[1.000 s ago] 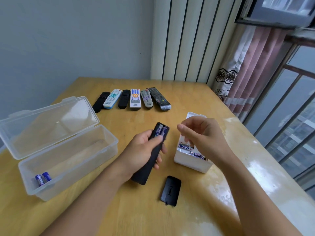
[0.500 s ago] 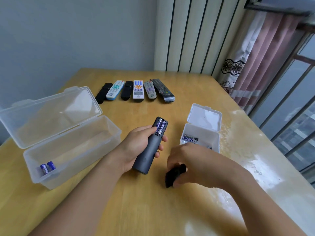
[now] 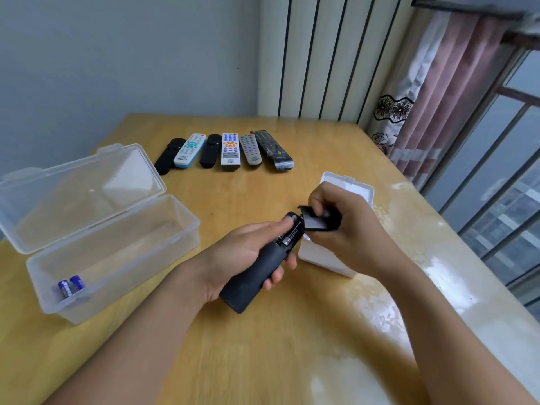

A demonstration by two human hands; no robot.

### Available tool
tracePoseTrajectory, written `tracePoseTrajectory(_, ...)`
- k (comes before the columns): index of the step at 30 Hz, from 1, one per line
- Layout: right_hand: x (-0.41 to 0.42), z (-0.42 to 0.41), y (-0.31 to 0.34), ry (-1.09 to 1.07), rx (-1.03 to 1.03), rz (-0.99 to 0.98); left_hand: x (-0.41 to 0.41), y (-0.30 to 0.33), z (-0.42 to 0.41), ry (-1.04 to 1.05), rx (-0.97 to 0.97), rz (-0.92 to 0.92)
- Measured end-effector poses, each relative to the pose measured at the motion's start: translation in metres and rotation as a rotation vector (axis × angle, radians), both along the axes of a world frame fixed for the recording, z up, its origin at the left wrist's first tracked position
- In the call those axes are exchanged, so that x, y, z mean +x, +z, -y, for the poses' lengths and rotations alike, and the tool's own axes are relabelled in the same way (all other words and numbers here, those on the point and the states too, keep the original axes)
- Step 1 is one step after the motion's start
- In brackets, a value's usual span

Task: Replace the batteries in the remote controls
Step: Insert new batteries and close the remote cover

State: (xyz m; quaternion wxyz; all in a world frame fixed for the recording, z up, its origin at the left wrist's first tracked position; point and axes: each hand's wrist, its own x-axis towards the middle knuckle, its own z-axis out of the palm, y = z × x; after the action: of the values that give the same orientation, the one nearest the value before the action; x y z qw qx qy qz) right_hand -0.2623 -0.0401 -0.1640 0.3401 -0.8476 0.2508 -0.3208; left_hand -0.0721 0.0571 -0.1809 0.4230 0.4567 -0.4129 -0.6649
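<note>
The slim black remote control (image 3: 263, 258) lies back-up in the left hand (image 3: 248, 258), fingers wrapped round its body, held just above the yellow wooden counter (image 3: 263, 346). Its battery bay at the far end is uncovered, and two silver-labelled batteries (image 3: 290, 233) sit side by side inside; the thumb rests on that end. The right hand (image 3: 344, 226) pinches the small black battery cover (image 3: 317, 219) right at the bay's far edge, touching or nearly touching the remote.

Just behind the hands stands a small white plastic box (image 3: 324, 261) with its lid (image 3: 347, 185) flipped back; the hands hide what is inside. To the left sits a large clear plastic box (image 3: 117, 252), lid open and leaning back, with two blue batteries (image 3: 70, 286) lying together in its near corner.

Farther back on the counter, six remotes (image 3: 225, 152) lie in a row: three black, two white with coloured buttons, one grey.
</note>
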Motion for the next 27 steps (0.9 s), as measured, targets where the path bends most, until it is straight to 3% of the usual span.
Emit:
tracePoseTrajectory(6, -0.011, 0.006, 0.004, 0.262, 0.432, 0.083, -0.003, -0.006, -0.001, 0.028, -0.112, 0.152)
tracePoseTrajectory(16, -0.011, 0.013, 0.006, 0.09, 0.515, 0.275, -0.006, -0.003, -0.005, -0.055, -0.205, 0.277)
tracePoseTrajectory(22, -0.017, 0.011, 0.012, 0.106, 0.515, 0.143, -0.002, 0.007, -0.009, -0.191, -0.153, 0.289)
tracePoseTrajectory(27, -0.015, 0.005, 0.014, 0.115, 0.411, 0.083, -0.006, 0.003, -0.009, -0.161, -0.168, 0.303)
